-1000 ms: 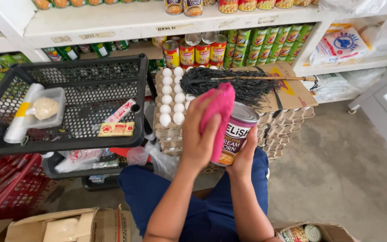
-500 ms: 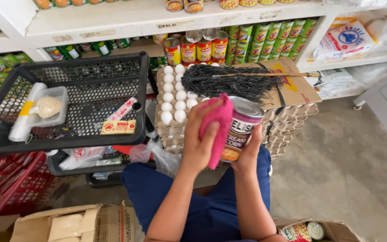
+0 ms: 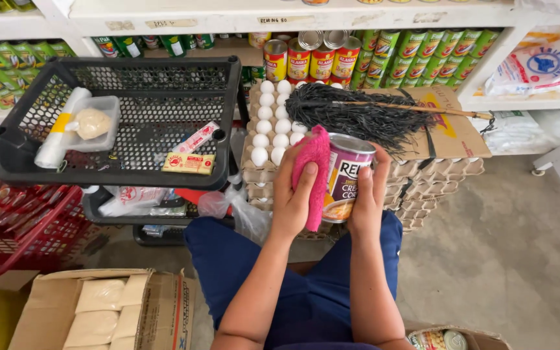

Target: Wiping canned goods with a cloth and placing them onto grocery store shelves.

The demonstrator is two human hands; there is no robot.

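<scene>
The pink cloth under the left hand covers the left side of the purple can, and the right hand hides its right edge. The duster hides part of the egg trays. The bottom edge cuts off a cardboard box and a can at the lower right.

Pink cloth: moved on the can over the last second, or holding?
Yes. The pink cloth, pressed by the left hand, has slid off the top of the can to its left side, judged against the egg tray.
</scene>
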